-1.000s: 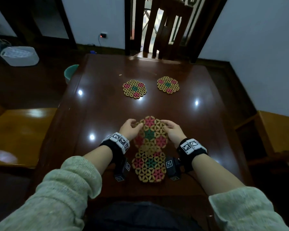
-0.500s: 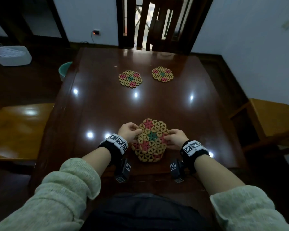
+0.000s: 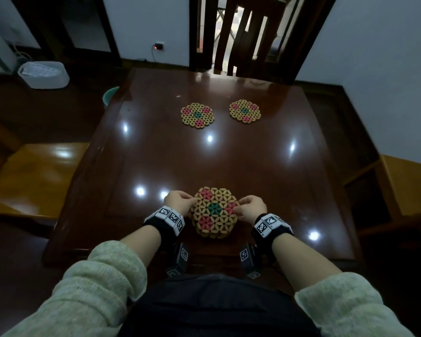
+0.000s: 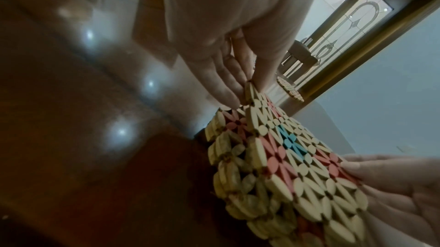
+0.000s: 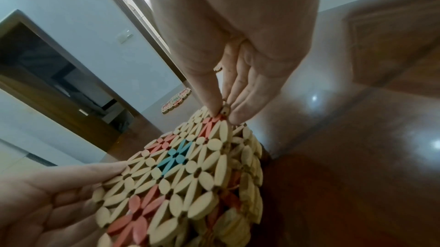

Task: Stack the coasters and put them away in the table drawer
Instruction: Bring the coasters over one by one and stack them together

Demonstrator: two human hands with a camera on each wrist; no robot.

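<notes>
We held the top coaster (image 3: 214, 210) by its two sides over another coaster (image 4: 234, 168) lying under it, both at the near edge of the table (image 3: 314, 190). Our left hand (image 3: 178, 203) pinched its left rim between thumb and fingers (image 4: 226, 89); our right hand (image 3: 252, 208) pinched the right rim in the same way. Two more coasters lay well apart from the stack, toward the table's far edge: the far left coaster (image 3: 197, 115) and the far right coaster (image 3: 245, 111), beside each other, not touching.
</notes>
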